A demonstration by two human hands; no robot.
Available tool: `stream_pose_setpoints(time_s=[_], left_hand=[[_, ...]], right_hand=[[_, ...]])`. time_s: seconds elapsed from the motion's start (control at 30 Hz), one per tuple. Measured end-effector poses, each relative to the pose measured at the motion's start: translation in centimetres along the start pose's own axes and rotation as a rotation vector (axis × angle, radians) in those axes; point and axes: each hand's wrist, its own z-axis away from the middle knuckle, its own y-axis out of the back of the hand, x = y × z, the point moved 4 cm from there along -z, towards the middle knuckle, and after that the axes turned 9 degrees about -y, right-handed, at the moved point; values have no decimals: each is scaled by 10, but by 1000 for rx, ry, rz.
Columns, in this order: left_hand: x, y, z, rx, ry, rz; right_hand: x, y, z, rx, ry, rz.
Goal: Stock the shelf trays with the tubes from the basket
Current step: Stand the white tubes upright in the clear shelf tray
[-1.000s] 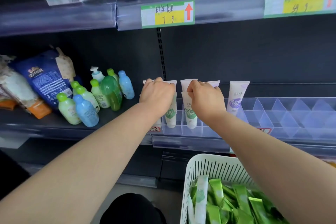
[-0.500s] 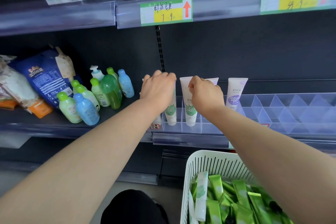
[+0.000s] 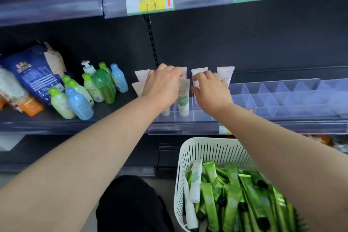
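Head view | left hand grip – on upright tubes | right hand – released

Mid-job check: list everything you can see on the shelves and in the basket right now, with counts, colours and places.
White tubes: about six, standing cap down in the tray's left cells; some hidden by hands.
Divider tray: one, clear, mid shelf; right cells bare.
Basket: one, white, below the shelf.
Green tubes: many, in the basket, plus a few white.
Small bottles: about nine, green and blue, left of the tray.
Blue bag: one, far left.
Price labels: two, upper shelf edge.
Left hand: on the tubes; grip unclear.
Right hand: over the tubes; grip unclear.
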Motion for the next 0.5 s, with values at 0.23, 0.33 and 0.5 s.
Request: stream_pose_setpoints(time_s=[0.23,0.33,0.5], left_hand=[[45,-25,36,-13,-155,147],[62,-49,52,-83,-211,181],[79,-91,77,-224,-201,214]], right_hand=[[53,-8,71,28,19,40],[73,-26,104,-49,-6,69],[96,-63,146,-281,-47,122]])
